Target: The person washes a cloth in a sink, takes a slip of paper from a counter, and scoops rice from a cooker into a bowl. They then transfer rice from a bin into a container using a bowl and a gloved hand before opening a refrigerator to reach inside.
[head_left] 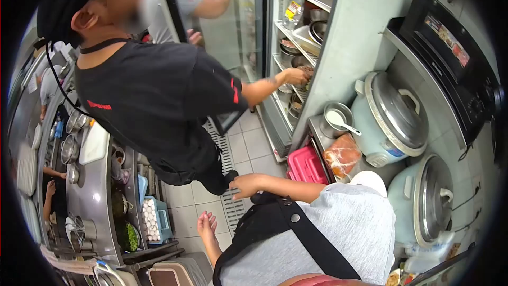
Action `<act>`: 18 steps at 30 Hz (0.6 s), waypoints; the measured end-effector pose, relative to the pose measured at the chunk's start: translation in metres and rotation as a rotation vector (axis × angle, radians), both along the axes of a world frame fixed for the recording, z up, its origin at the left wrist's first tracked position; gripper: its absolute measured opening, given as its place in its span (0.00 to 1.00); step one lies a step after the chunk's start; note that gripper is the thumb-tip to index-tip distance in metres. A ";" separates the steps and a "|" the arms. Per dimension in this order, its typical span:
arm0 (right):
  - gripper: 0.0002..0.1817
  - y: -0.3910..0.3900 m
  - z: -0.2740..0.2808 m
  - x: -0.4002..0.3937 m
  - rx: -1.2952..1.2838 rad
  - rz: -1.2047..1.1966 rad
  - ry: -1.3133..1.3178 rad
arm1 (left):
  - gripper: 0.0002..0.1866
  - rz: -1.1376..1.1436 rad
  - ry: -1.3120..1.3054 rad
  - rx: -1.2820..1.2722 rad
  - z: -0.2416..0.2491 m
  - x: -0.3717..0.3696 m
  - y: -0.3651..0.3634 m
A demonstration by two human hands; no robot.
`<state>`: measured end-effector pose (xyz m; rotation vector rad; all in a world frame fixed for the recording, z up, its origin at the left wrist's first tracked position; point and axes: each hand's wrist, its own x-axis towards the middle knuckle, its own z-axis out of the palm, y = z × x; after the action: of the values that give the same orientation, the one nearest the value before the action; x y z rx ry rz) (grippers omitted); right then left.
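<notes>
My left hand (207, 224) is held low in front of my black apron (259, 228), palm partly up and fingers stretched out. Nothing lies in it. My right hand (244, 185) hangs over the tiled floor with loosely bent fingers, and no object shows in it. Its nearest neighbour is the dark-clothed leg (211, 172) of a person standing in front of me. That person's hand (296, 76) reaches onto a shelf of the open fridge (283, 140), touching something dark that I cannot make out.
A pink plastic basket (307, 165) stands by the fridge. Beside it are a wrapped orange-brown package (342, 153), a metal pot (329, 127) with a white ladle, and two large rice cookers (389, 111). To the left, eggs (152, 220) sit near a steel counter (95, 196). A drain grate (233, 209) crosses the floor.
</notes>
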<state>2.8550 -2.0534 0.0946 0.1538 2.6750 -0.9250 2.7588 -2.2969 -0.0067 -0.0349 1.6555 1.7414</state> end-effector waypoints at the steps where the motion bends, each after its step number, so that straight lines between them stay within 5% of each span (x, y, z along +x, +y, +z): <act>1: 0.28 0.004 -0.004 0.004 0.002 0.001 -0.036 | 0.19 -0.016 -0.014 -0.013 -0.002 -0.003 0.003; 18: 0.29 0.013 -0.019 0.031 -0.006 -0.102 -0.241 | 0.21 -0.067 -0.055 -0.033 -0.003 -0.015 0.014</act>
<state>2.8860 -2.0408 0.0756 0.3792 2.4604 -0.8836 2.7439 -2.2828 -0.0099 -0.0420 1.6275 1.6494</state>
